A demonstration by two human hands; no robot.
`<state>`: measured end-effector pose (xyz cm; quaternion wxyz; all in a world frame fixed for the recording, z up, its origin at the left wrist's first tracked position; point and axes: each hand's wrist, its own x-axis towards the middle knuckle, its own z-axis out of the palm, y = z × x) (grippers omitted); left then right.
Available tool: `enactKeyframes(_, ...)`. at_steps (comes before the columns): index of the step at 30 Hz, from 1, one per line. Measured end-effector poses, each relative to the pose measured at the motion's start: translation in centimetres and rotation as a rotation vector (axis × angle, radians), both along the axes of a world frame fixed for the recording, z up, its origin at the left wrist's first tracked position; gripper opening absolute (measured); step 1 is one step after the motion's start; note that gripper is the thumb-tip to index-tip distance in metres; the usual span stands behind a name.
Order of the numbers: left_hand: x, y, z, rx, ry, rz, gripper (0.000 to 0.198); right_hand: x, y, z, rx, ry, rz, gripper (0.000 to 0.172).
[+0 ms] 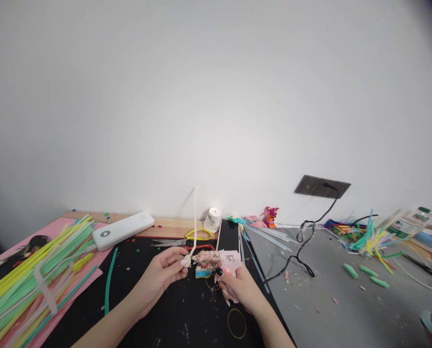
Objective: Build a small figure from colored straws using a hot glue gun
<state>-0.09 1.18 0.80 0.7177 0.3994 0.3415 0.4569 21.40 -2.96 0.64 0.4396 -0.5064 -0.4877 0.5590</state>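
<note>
My left hand [170, 267] pinches a cream-coloured pipe cleaner [195, 217] near its lower end, which looks coiled or bunched at the fingertips. The rest of the stem stands up tall with a slight bend at its top. My right hand [239, 285] is wrapped round a pale pink hot glue gun [232, 260], on which a small red light glows. The gun's nozzle end, covered in mottled pinkish stuff, points left towards the pipe cleaner's lower end. Whether the two touch I cannot tell. A small blue and yellow block [203, 273] lies below the nozzle.
Scissors with yellow handles [199, 235], a phone [229, 235] and a white paper cup [213, 220] stand behind my hands. Left are a white power bank [124, 230] and many pipe cleaners [23, 285]. A black cable [303, 256] runs rightward to a wall socket [321, 186].
</note>
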Motion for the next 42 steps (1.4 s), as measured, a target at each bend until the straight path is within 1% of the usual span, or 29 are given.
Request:
enactKeyframes(4,-0.06,0.13,0.05,0.002,-0.008,0.006,0.03,-0.04,-0.11,0.1,-0.005,0.008,-0.002,0.027)
enactKeyframes(13,-0.34,0.33,-0.32,0.016,-0.019,0.01,0.029,0.22,-0.14,-0.25,0.004,-0.003,0.048,0.027)
enactKeyframes(22,-0.27,0.49,-0.41,0.003,-0.04,0.004,0.028,0.12,0.01,-0.53,-0.03,-0.038,0.05,0.022)
enactKeyframes(27,-0.41,0.43,-0.6,0.006,-0.039,0.0,0.027,0.32,0.03,-0.74,-0.008,-0.052,0.056,0.021)
enactKeyframes(32,-0.46,0.45,-0.63,0.016,-0.038,-0.009,0.025,0.45,0.06,-0.64,0.024,-0.052,0.064,0.025)
enactKeyframes(42,-0.34,0.34,-0.69,0.013,-0.029,-0.033,0.027,0.28,0.1,-0.5,0.035,-0.044,0.004,0.029)
